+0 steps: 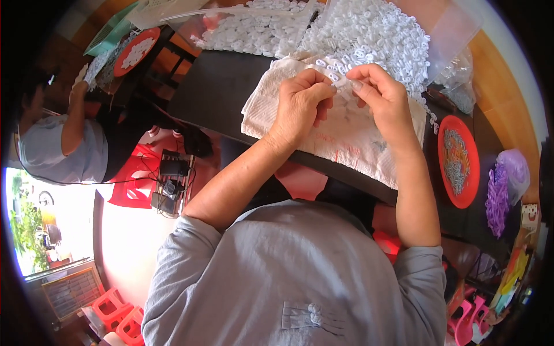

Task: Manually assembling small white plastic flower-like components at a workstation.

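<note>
Pinching a small white plastic piece (341,82) between them, the left hand (300,106) and right hand (385,98) meet fingertip to fingertip above a white cloth (346,141) on the dark surface (216,92), just before a heap of white rings (369,34). A red plate (459,161) lies to the right.

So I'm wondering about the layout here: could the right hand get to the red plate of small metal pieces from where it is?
Probably yes. The red plate lies on the dark table just to the right of the right hand, with nothing standing between them, though that hand is now pinching a small white piece together with the left hand.
</note>
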`<state>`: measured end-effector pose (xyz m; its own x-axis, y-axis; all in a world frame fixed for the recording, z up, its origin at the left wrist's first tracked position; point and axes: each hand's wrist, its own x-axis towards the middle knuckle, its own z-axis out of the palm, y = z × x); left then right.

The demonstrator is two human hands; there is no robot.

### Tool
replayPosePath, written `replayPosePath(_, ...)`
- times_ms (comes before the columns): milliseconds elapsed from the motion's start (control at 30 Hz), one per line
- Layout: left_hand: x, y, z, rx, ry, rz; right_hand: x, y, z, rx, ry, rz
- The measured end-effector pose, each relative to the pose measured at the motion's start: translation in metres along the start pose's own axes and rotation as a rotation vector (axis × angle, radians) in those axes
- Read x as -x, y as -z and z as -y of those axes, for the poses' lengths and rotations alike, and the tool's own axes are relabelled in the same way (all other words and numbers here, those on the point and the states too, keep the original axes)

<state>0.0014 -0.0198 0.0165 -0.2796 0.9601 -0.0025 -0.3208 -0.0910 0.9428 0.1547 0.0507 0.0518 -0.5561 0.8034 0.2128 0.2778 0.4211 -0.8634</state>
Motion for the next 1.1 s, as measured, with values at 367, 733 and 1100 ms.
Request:
replayPosePath(367,-0.001,-0.005,0.006,-0.032,-0.025,0.039,0.002,-0.001,-0.007,-0.03,0.102,0.043)
replayPosePath(733,-0.005,-0.002,0.006,0.142,0.041,-0.066,-0.008,-0.002,-0.004,-0.166,-0.042,-0.068)
replayPosePath(1100,-0.006,0.003,0.005,0.12,0.061,-0.083,-0.009,0.0,-0.029,0.939,0.246,-0.073)
